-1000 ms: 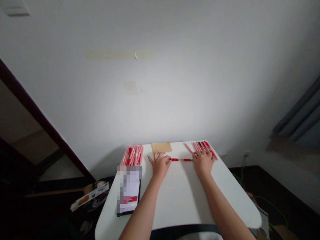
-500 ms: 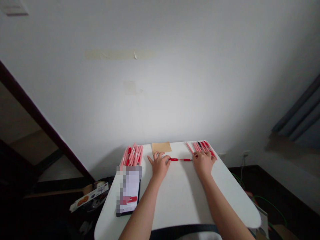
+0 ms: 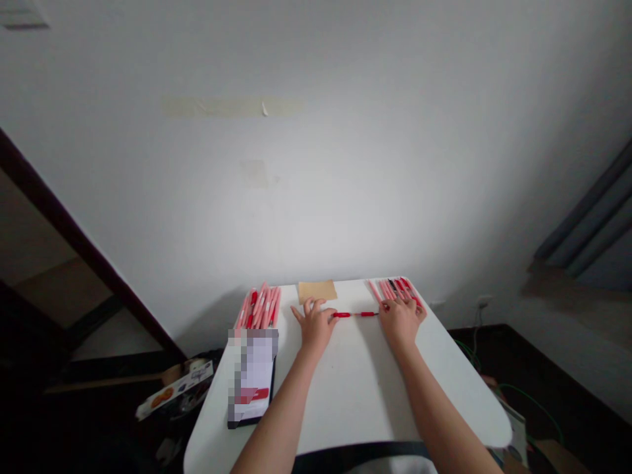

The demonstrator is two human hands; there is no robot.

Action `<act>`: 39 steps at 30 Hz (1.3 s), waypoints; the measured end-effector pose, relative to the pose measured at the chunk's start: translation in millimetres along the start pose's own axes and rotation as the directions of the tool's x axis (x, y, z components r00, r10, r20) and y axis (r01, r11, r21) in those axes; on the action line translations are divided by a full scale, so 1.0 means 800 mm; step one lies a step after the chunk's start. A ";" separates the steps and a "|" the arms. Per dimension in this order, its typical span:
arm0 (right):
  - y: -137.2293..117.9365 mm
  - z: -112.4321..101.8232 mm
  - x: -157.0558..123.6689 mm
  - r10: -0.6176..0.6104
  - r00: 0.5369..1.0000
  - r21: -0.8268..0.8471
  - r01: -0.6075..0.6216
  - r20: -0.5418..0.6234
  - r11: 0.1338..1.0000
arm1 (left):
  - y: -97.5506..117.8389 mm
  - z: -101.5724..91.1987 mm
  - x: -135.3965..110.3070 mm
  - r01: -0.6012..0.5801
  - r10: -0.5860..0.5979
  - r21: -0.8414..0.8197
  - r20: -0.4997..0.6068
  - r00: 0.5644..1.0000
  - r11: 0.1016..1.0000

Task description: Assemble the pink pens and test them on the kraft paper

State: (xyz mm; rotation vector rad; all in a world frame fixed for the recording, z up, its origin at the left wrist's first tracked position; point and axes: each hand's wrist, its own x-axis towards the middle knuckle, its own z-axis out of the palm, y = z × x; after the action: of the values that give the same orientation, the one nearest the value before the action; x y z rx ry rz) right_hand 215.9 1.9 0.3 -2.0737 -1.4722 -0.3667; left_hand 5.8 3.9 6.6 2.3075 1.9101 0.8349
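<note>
A slim red pen (image 3: 342, 315) lies crosswise between my hands, low over the white table (image 3: 350, 388) or resting on it. It shows two red sections with a thinner, paler stretch between them and a dark tip at the right. My left hand (image 3: 316, 327) pinches its left end between thumb and forefinger, the other fingers spread. At the dark tip, my right hand (image 3: 399, 322) has its fingers closed; they partly hide that end. Just beyond my right hand is a row of pink and red pens (image 3: 388, 289), a black one among them.
A pile of pink and red pens (image 3: 259, 308) lies at the table's back left. Nearer me is a phone or tablet (image 3: 257, 375), partly blurred out. A tan paper sheet (image 3: 317, 290) lies at the back edge, against the wall (image 3: 316, 217).
The view has shifted very slightly. Both hands keep their places at the two ends of the red pen, with hardly any movement.
</note>
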 end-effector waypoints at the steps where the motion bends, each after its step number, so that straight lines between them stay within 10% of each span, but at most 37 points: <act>1: 0.000 0.001 0.000 0.001 1.000 -0.001 -0.001 -0.009 1.000 | 0.000 0.001 0.001 -0.003 0.003 0.001 -0.002 1.000 1.000; 39: -0.002 -0.006 -0.001 0.100 0.994 -0.014 -0.101 -0.037 0.995 | 0.038 0.034 0.059 0.066 -0.066 -0.037 -0.008 0.998 0.997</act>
State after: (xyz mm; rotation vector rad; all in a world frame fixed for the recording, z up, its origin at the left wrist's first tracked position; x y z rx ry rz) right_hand 214.4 -1.0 4.7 -2.1325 -1.3420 -0.3755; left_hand 49.6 48.5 12.1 2.2109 1.9453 0.8674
